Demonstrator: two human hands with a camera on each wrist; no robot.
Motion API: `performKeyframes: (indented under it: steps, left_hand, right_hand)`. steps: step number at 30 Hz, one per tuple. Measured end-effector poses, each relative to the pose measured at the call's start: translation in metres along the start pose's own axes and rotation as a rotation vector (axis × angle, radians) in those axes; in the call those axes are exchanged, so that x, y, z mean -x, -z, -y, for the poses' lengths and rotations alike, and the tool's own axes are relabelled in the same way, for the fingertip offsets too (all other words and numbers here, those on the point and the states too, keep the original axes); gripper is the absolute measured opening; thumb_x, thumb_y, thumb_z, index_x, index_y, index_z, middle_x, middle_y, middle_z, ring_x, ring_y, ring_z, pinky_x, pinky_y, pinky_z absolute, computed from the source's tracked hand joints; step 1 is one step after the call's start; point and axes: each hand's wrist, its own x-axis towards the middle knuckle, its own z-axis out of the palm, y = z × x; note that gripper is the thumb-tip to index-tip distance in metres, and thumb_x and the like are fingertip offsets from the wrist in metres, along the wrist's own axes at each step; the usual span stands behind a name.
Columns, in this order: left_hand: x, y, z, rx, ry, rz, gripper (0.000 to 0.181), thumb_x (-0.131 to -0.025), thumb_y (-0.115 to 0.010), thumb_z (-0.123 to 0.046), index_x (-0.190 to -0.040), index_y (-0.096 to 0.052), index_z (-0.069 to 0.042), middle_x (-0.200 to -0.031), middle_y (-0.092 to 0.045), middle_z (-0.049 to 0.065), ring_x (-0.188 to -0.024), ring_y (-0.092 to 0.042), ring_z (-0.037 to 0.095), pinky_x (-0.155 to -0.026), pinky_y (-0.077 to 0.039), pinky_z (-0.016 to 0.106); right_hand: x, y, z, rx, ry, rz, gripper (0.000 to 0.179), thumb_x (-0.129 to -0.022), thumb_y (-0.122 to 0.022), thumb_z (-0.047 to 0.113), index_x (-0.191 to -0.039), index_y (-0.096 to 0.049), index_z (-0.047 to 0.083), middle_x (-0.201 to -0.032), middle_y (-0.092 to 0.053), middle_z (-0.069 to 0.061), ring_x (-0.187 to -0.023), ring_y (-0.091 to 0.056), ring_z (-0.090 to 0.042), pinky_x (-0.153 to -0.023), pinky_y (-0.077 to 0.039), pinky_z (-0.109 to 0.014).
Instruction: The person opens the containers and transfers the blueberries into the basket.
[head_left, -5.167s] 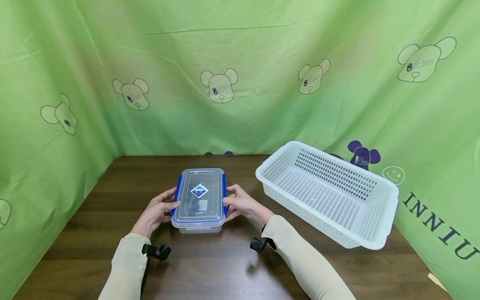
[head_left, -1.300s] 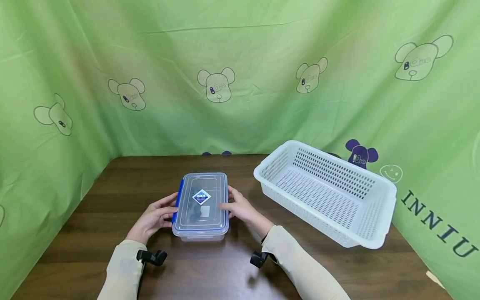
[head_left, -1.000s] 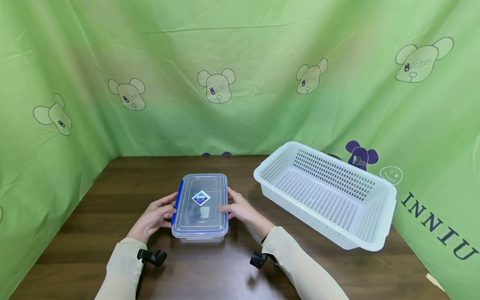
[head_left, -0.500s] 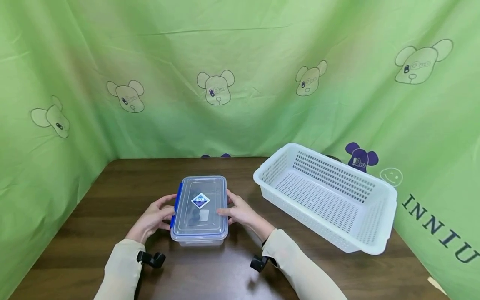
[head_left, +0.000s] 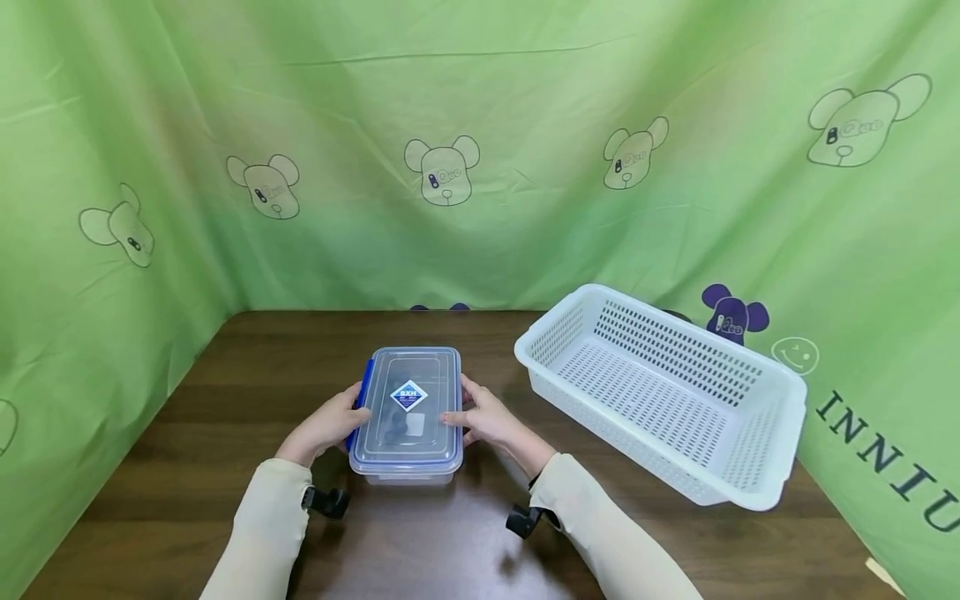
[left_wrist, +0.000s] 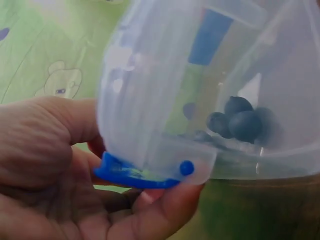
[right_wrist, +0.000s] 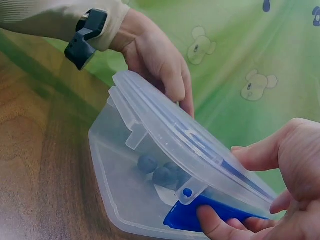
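A clear plastic food container (head_left: 408, 367) with a diamond sticker on its lid stands on the table, between both hands. My left hand (head_left: 327, 423) grips its left side, thumb on the lid edge and fingers curled under the blue latch (left_wrist: 132, 176). On the opposite side, my right hand (head_left: 491, 418) holds the container with its thumb on the lid. The fingers of that hand press the right blue latch (right_wrist: 186, 216) low against the wall. Several dark blue round pieces resembling blueberries (left_wrist: 245, 125) lie inside. From above, the right latch is hidden.
A white perforated plastic basket (head_left: 611, 433) stands on the right of the brown wooden table (head_left: 247, 367). Green printed cloth (head_left: 525, 250) hangs behind and at both sides. Each wrist wears a black camera mount (head_left: 327, 503).
The right latch, visible from above at first, is now out of sight there, and my right thumb lies farther over the lid. My left thumb has just moved onto the lid's left edge.
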Motion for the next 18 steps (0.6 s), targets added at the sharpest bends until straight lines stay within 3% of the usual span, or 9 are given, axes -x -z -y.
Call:
performKeyframes:
  steps: [12, 18]
  left_hand:
    - [0.0011, -0.0027, -0.0033, -0.046, -0.080, -0.002, 0.060, -0.097, -0.037, -0.001, -0.151, -0.014, 0.012, -0.126, -0.053, 0.037, -0.087, -0.069, 0.035, -0.067, -0.059, 0.050]
    - [0.0034, -0.0019, -0.0031, -0.063, -0.065, 0.029, 0.063, -0.100, -0.037, -0.004, -0.153, -0.005, 0.012, -0.147, -0.033, 0.039, -0.109, -0.061, 0.040, -0.088, -0.053, 0.054]
  right_hand:
    - [0.0011, -0.0013, 0.0035, 0.014, 0.002, -0.010, 0.083, -0.089, -0.066, -0.003, -0.156, -0.017, -0.003, -0.117, -0.041, -0.026, -0.078, -0.063, -0.024, -0.053, -0.057, -0.035]
    - [0.0013, -0.0009, 0.0026, 0.013, -0.012, -0.005, 0.084, -0.089, -0.067, -0.002, -0.156, -0.016, -0.003, -0.119, -0.043, -0.025, -0.076, -0.064, -0.023, -0.051, -0.056, -0.032]
